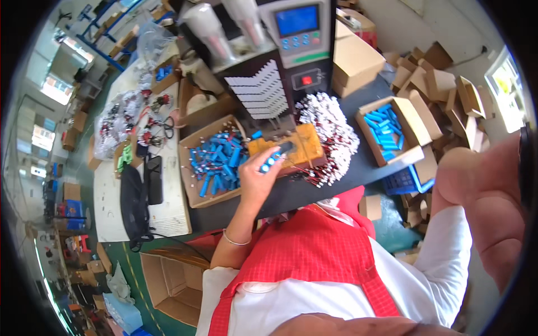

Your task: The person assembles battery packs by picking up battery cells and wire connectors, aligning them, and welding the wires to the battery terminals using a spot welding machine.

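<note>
My left hand is closed on a small blue battery pack, with pale round spots showing along it. It holds the pack at the front of a yellow-orange block under the head of a black bench machine. Thin dark red leads trail beside the fingers. To the left of the hand, a cardboard box is full of blue cylinders with wires. My bent right arm rises at the right edge; its hand lies outside the picture.
A heap of white-tipped red wires lies right of the block. Farther right, an open carton holds blue cylinders above a blue crate. A phone and black bag lie on the pale left table. Empty cartons pile up behind.
</note>
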The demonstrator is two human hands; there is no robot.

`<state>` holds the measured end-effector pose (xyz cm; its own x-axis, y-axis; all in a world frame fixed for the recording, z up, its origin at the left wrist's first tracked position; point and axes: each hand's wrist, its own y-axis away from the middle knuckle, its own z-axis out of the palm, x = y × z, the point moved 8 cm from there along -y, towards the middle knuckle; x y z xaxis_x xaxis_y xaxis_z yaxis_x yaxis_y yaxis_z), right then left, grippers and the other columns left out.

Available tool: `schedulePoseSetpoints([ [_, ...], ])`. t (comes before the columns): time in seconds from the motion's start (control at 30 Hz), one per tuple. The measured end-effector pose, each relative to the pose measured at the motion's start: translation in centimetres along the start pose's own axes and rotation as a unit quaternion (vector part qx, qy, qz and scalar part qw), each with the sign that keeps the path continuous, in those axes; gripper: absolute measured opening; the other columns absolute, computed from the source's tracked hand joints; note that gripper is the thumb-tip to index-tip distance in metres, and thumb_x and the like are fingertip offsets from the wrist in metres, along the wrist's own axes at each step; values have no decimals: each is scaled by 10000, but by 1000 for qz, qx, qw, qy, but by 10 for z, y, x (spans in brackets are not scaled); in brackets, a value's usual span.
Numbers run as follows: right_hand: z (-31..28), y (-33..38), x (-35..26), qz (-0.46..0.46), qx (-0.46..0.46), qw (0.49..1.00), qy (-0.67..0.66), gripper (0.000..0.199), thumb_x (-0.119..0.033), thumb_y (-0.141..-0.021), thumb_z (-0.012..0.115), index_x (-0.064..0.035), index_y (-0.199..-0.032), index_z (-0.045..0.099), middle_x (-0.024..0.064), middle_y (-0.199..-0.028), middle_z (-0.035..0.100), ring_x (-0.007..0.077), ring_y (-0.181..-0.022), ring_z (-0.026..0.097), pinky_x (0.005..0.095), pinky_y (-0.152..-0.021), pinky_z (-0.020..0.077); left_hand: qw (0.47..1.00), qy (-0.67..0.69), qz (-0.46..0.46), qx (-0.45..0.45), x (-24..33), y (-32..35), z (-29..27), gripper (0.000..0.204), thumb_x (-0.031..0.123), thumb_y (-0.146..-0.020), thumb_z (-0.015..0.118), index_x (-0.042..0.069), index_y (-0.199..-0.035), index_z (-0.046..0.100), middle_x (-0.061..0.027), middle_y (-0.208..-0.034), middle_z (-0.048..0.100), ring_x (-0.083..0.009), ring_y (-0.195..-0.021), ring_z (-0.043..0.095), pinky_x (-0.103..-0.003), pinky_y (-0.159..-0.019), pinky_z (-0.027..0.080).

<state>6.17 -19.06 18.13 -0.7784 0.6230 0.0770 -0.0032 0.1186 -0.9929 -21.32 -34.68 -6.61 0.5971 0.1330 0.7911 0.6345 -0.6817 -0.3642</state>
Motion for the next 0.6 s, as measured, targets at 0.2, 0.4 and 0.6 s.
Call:
schedulePoseSetpoints([
  [0.2,1,-5,-14,-31,25,997,72,462,-316,-855,588,-96,-1237,451,112,-1114,519,201,-781,579,327,-646,502,998,-14,53,-4,15,-8,-3,211,92,-717,708,29,-913,661,-152,-813,650,-245,-720,645,-303,-642,491],
  [0.4,43,-30,-21,-149,59,976,148,440,-302,-862,580,-101,-1232,456,115,-1118,520,206,-787,581,341,-653,505,1000,4,12,1,4,-3,-1,223,75,-711,707,30,-925,660,-132,-778,642,-219,-677,633,-284,-618,480],
  [0.6,19,-26,-48,-224,131,950,175,418,-288,-869,573,-105,-1227,462,118,-1122,521,212,-792,584,354,-659,508,999,23,23,-12,13,6,9,227,81,-712,715,23,-924,661,-127,-784,649,-195,-680,633,-272,-624,482],
])
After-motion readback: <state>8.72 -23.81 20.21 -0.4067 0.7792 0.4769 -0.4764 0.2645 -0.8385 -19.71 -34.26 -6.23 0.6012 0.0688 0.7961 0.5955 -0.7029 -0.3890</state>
